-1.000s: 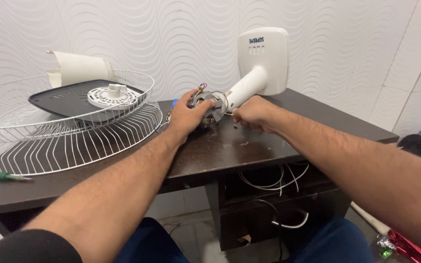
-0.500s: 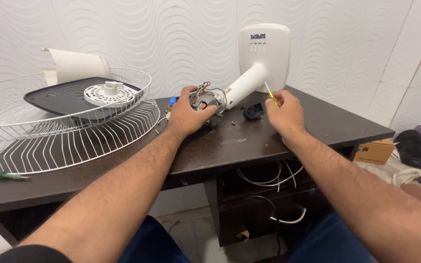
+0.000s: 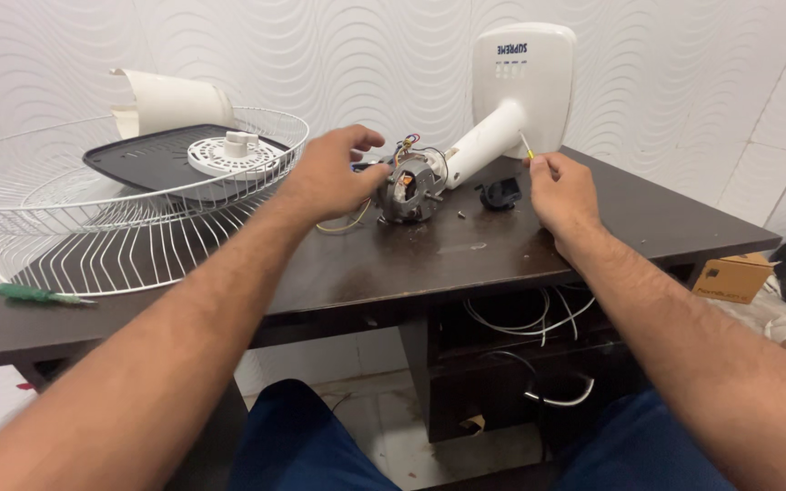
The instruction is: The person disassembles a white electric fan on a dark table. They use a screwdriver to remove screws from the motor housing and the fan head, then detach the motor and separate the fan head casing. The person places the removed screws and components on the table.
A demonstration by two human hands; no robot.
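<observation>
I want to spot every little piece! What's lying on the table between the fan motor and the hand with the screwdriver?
In the head view, a small screw and a black plastic part lie on the table between the motor and the right hand.

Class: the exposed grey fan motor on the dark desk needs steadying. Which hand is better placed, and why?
Probably the left hand: it hovers by the round grey fan motor, fingers spread. The right hand is farther off, gripping a thin yellow-handled screwdriver.
</observation>
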